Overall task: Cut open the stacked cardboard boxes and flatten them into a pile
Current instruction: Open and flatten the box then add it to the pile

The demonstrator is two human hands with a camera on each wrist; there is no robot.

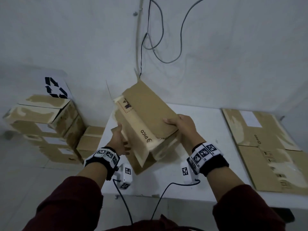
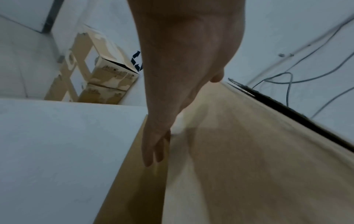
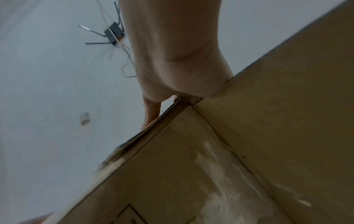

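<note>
A brown cardboard box printed "pico" hangs tilted above the white table, with loose flaps and torn tape at its near end. My left hand lies flat against its left side. In the left wrist view the left hand's fingers run straight along the box's edge. My right hand grips the box's right top edge, thumb on the upper panel. In the right wrist view the right hand's palm sits on the box's corner, and its fingertips are hidden behind the edge.
Several taped boxes are stacked on the floor at the left, below a recycling sign. Flattened cardboard lies on the table's right part. Cables hang on the wall behind. A router is mounted higher up.
</note>
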